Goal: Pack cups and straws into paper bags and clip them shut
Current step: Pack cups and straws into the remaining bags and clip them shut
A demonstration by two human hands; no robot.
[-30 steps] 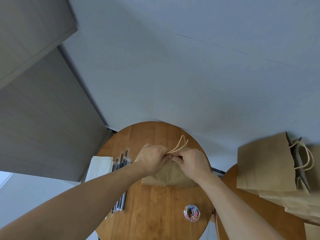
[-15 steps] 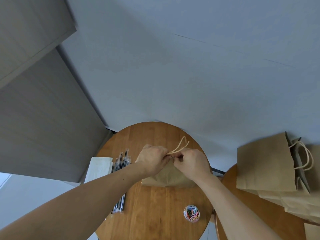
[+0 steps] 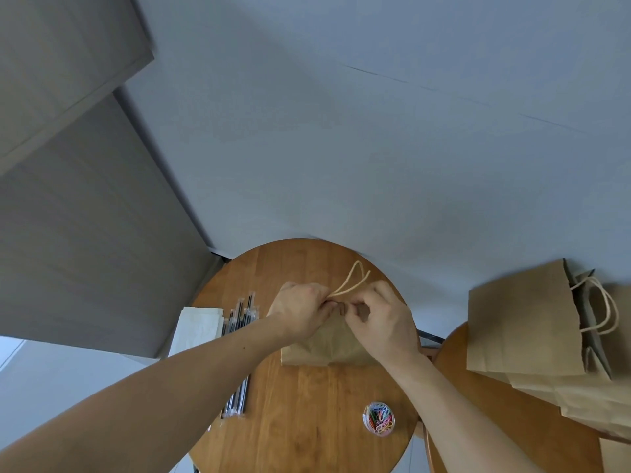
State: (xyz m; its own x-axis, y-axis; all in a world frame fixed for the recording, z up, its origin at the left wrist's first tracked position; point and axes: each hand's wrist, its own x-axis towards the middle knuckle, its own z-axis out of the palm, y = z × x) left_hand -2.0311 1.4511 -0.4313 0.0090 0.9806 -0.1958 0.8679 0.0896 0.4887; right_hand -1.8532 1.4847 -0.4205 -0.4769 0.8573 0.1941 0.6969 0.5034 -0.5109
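A round wooden table (image 3: 300, 421) stands against a pale wall. The bag (image 3: 324, 346) sits at its centre, mouth gathered, handles (image 3: 355, 278) projecting above. The left hand (image 3: 300, 312) pinches the gathered mouth with curled fingers. The right hand (image 3: 382, 319) pinches the same edge just beside it. Whether a clip sits between the fingertips cannot be told. Step in hand, by judgement: clipping the bag closed. The next move calls for a firm hold on the fold while a clip slides fully on. The clip tub (image 3: 378, 418) stands near the front edge; straws (image 3: 239, 315) lie left.
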